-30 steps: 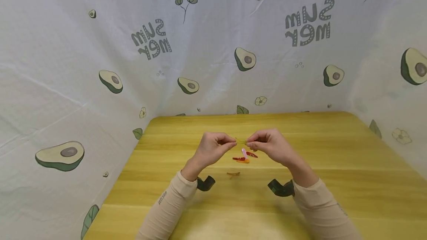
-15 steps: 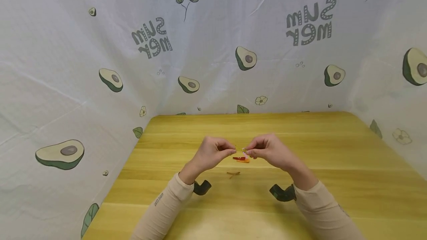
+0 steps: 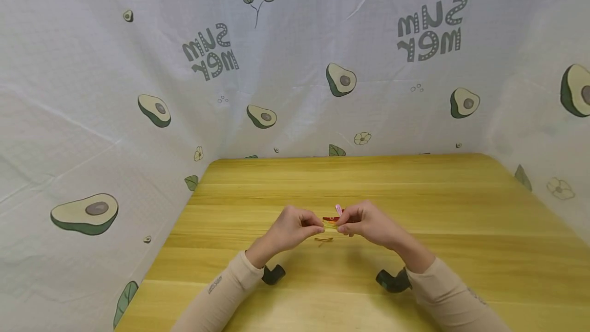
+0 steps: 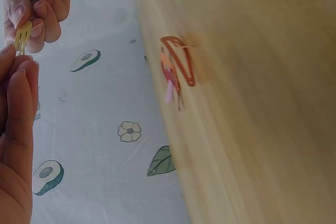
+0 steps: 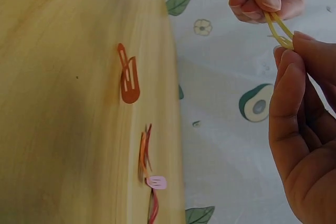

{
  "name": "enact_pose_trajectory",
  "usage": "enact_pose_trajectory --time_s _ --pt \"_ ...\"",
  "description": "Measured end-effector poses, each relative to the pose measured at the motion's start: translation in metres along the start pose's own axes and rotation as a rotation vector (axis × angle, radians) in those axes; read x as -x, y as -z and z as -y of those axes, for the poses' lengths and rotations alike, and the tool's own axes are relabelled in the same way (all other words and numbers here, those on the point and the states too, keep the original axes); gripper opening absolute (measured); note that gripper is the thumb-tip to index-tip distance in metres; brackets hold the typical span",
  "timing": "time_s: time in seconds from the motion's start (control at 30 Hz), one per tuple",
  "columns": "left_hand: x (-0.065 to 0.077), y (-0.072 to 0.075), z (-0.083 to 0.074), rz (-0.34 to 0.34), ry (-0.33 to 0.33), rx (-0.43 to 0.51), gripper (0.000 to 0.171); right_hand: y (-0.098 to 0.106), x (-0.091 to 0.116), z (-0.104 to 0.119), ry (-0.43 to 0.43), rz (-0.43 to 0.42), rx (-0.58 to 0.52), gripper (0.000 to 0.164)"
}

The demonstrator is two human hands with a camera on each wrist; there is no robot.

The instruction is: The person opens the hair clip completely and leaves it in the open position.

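A wood-grain table (image 3: 415, 188) is being enclosed on its left, far and right sides by a white sheet (image 3: 295, 40) printed with avocados, leaves and mirrored lettering. Over the table, one end of a yellow hair clip (image 4: 23, 38) is being pinched between the thumb and fingertips of the left hand (image 3: 292, 227); the clip is being held in the air between both hands, its other end being pinched likewise by the right hand (image 3: 369, 224). In the head view, a cluster with a red clip (image 3: 329, 219) and a pink clip (image 3: 338, 209) is being partly covered by the right hand. In the left wrist view, the yellow clip's slotted face is being shown. In the right wrist view, its two thin strands are being shown parted, and an orange-brown clip (image 5: 131, 95) is being seen splayed, apart from the cluster.
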State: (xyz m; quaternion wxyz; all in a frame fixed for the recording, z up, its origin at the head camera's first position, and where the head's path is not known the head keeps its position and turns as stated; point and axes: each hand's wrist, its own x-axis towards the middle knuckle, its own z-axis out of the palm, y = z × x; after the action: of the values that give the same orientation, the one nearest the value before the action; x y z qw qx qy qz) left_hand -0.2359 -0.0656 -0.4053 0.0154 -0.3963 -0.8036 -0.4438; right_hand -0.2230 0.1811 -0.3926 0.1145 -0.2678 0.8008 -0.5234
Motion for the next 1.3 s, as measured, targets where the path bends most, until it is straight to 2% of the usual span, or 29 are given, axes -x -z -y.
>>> enact_pose_trajectory --time_s 0.13,0.43,0.63,1.03,1.3 --pt "0.004 -0.002 0.005 0.033 0.025 -0.006 0.007 -0.005 -0.003 -0.008 -0.019 0.024 0.005 0.016" --pt "0.005 -0.009 0.015 0.174 0.117 -0.020 0.006 -0.011 -0.006 -0.020 -0.067 0.108 -0.013 0.013" --pt "0.006 -0.015 0.017 0.235 0.177 -0.053 0.008 -0.015 -0.007 -0.031 -0.124 0.142 -0.030 0.010" --pt "0.007 -0.023 0.022 0.314 0.147 -0.223 0.013 -0.027 -0.010 -0.041 -0.128 0.171 0.017 0.003" --pt "0.007 -0.026 0.019 0.316 0.165 -0.275 0.015 -0.030 -0.010 -0.040 -0.121 0.166 0.049 0.002"
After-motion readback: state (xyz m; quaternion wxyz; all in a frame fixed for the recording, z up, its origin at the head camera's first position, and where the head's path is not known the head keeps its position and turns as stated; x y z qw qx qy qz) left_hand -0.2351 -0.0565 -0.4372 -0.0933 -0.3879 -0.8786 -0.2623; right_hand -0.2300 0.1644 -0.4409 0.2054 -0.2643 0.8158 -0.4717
